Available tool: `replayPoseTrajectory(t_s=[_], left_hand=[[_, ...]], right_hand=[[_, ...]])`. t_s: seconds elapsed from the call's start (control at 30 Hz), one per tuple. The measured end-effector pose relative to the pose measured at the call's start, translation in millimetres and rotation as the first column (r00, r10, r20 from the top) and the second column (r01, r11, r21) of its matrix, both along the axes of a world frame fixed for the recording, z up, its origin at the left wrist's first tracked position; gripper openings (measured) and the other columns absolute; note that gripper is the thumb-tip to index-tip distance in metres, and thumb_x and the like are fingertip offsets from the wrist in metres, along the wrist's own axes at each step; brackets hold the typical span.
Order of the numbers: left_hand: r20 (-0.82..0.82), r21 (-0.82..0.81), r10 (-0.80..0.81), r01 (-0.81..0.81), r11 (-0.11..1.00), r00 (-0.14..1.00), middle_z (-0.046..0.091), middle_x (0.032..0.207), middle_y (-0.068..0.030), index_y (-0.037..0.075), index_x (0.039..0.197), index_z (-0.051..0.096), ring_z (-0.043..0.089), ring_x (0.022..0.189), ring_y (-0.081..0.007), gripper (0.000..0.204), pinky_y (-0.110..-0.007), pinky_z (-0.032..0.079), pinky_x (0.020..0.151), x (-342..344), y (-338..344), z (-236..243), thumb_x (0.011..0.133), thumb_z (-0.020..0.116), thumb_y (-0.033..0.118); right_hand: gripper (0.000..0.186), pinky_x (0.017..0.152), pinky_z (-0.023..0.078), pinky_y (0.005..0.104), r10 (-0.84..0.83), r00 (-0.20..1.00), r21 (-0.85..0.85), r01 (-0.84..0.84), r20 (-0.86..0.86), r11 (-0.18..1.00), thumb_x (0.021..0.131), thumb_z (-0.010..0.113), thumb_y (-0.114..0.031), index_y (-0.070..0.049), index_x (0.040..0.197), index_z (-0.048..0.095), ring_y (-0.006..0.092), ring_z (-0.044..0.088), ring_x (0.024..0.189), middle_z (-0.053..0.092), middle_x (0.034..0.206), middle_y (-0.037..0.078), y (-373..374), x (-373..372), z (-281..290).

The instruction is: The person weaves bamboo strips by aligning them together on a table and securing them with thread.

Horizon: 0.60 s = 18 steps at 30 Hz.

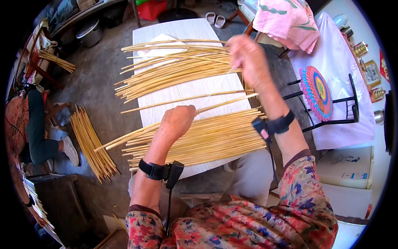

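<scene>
My left hand (179, 119) is closed around a couple of long, pale yellow reed stalks (226, 101) held at a slant above the table. From beside its fingers a thin white string (217, 85) runs taut up to my right hand (248, 56), which is raised, blurred and closed on the string's other end. Below the left hand lies a flat row of several similar stalks (215, 137), side by side. Beyond it are a looser pile of stalks (174, 76) and one single stalk (174, 102).
Everything rests on a narrow white wood-grain table (182, 29). A bundle of stalks (91, 143) lies on the floor at left, near another person's leg (39, 128). At right stand a black-framed chair (331, 120) with a round crocheted cover and a cloth-covered surface (352, 120).
</scene>
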<state>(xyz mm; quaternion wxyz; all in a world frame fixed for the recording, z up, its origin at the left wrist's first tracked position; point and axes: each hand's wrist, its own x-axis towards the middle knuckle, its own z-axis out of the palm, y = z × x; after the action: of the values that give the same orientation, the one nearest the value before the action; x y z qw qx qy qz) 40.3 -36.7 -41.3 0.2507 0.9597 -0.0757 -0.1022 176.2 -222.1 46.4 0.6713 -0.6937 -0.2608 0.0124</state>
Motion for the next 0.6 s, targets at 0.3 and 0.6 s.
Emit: replayPoseTrajectory(t_s=[0.3, 0.6], left_hand=[[-0.014, 0.039, -0.043, 0.043, 0.998, 0.999, 0.061, 0.079, -0.0185, 0.004, 0.083, 0.058, 0.057, 0.078, -0.0377, 0.025, -0.046, 0.045, 0.066, 7.0, -1.7, -10.9, 0.087, 0.046, 0.025], [0.035, 0.032, -0.07, 0.069, 0.997, 0.997, 0.062, 0.077, -0.0166, 0.005, 0.083, 0.059, 0.058, 0.075, -0.0359, 0.024, -0.044, 0.046, 0.063, 5.3, -0.9, -11.8, 0.088, 0.047, 0.025]], right_hand=[[0.019, 0.054, 0.035, 0.0178, 0.288, 0.928, -0.51, -0.371, -0.236, 0.776, 0.077, 0.066, -0.011, -0.009, 0.095, 0.063, 0.0023, 0.038, 0.059, 0.046, 0.069, -0.008, 3.5, -19.3, -66.1], [0.022, 0.059, 0.041, 0.0271, 0.485, 0.851, -0.702, -0.47, -0.201, 0.535, 0.074, 0.066, -0.02, -0.011, 0.094, 0.067, 0.0139, 0.048, 0.062, 0.055, 0.071, 0.005, 20.2, -32.4, -83.2]])
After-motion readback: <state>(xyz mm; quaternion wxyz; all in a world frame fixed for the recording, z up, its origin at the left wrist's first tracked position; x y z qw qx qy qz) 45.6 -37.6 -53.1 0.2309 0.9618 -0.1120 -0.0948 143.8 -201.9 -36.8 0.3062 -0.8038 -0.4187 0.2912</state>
